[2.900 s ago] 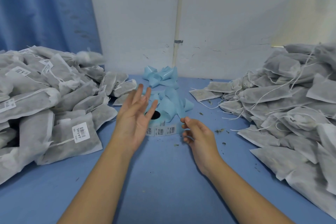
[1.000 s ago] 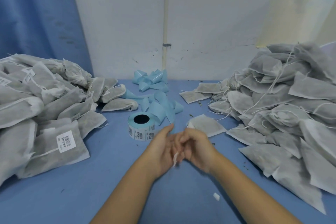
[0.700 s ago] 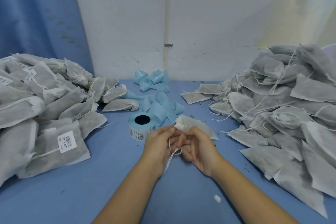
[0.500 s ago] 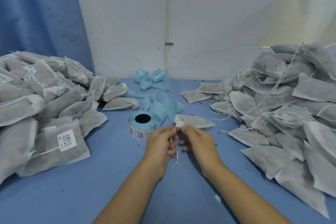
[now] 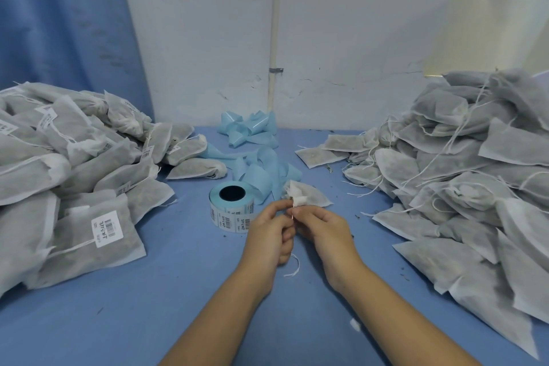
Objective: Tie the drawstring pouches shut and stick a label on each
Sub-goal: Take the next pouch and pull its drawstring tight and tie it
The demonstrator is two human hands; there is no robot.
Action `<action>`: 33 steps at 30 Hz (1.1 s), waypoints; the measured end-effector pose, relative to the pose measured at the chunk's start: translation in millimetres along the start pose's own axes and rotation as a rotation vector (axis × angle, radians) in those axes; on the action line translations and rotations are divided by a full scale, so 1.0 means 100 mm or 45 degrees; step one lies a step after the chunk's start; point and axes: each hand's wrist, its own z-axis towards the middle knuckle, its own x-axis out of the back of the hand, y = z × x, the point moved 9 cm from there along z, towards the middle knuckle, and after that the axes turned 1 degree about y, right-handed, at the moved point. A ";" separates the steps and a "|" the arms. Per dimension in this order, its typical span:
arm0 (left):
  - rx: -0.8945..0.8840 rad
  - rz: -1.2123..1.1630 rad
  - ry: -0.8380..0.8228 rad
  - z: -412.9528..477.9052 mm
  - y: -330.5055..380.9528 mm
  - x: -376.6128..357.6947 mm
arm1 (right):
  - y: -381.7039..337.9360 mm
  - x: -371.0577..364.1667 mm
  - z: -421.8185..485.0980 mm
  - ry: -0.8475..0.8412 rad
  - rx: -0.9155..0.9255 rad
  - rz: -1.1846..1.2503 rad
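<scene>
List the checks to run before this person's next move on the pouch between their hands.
1. Grip on the white drawstring: ok; the left hand and right hand both pinch it at the pouch's neck.
2. Neck of the grey non-woven pouch gathered: ok, it is bunched.
3. Knot finished: cannot tell; the fingers hide it.
4. Label on this pouch: not ok; none shows on its visible side.
5. Pale blue roll of barcode labels at hand: ok; it stands on the blue table just left of the hands.
</scene>
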 end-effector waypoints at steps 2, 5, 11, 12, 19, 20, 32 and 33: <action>0.012 0.056 -0.018 0.00 -0.01 -0.03 | 0.02 0.01 0.01 0.010 -0.063 0.073; 0.072 0.093 -0.062 0.00 -0.04 -0.07 | 0.03 0.05 0.04 0.045 -0.166 0.211; 0.048 0.177 -0.078 -0.01 -0.06 -0.13 | 0.06 0.09 0.03 0.079 -0.226 0.421; -0.013 0.267 -0.051 0.00 -0.03 -0.12 | 0.05 0.08 0.02 0.060 -0.217 0.439; -0.732 1.415 0.176 -0.13 0.31 0.02 | -0.15 0.22 0.04 0.126 0.146 -0.218; -0.753 1.539 0.184 -0.13 0.32 0.01 | -0.23 0.24 0.01 0.157 0.286 -0.466; -1.047 1.187 -0.065 -0.29 0.34 -0.27 | -0.39 0.11 -0.15 0.191 0.619 -1.104; -1.048 1.132 -0.065 -0.30 0.36 -0.26 | -0.37 0.09 -0.16 0.173 0.619 -1.164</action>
